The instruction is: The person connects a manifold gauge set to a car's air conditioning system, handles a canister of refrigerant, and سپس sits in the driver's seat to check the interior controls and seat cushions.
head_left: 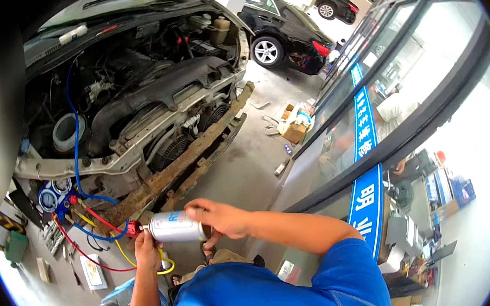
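Refrigerant can [176, 228] is sideways, right hand [219, 218] clamped over its base, left hand [147, 254] pinching its neck, probably just steadying it.

Has a grey floor [251, 153] with a cardboard box [292, 133] beside dark-framed glass panels [337, 143]. Carries a blue strip [369, 194] across the glass. Shows a bright white wall [482, 235] at right and a black sedan [294, 37] parked at the back.

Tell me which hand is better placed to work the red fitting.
Probably the left hand: it sits just beside the red fitting, at one end of the can. The right hand is farther off, at the can's opposite end.
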Action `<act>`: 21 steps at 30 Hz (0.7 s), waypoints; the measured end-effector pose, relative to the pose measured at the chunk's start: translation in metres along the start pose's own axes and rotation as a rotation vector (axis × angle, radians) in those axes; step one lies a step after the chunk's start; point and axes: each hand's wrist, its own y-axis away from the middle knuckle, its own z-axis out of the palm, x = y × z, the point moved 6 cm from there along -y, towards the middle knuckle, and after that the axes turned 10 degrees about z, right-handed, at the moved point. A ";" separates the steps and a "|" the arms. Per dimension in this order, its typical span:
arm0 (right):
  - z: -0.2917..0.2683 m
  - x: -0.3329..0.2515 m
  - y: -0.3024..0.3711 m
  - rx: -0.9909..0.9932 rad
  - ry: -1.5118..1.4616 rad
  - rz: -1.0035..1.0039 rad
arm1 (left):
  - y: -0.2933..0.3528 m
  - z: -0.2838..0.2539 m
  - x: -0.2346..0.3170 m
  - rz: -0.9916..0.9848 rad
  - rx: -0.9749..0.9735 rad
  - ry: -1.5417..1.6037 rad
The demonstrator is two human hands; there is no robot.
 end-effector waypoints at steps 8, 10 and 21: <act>0.001 0.052 -0.018 -0.034 -0.253 0.138 | 0.009 -0.001 0.010 -0.137 0.054 -0.249; 0.005 0.061 -0.021 -0.151 -0.304 0.208 | 0.012 -0.012 0.009 -0.142 -0.010 -0.307; 0.008 0.059 -0.058 0.078 0.166 0.067 | 0.056 -0.037 0.015 -0.057 0.156 -0.086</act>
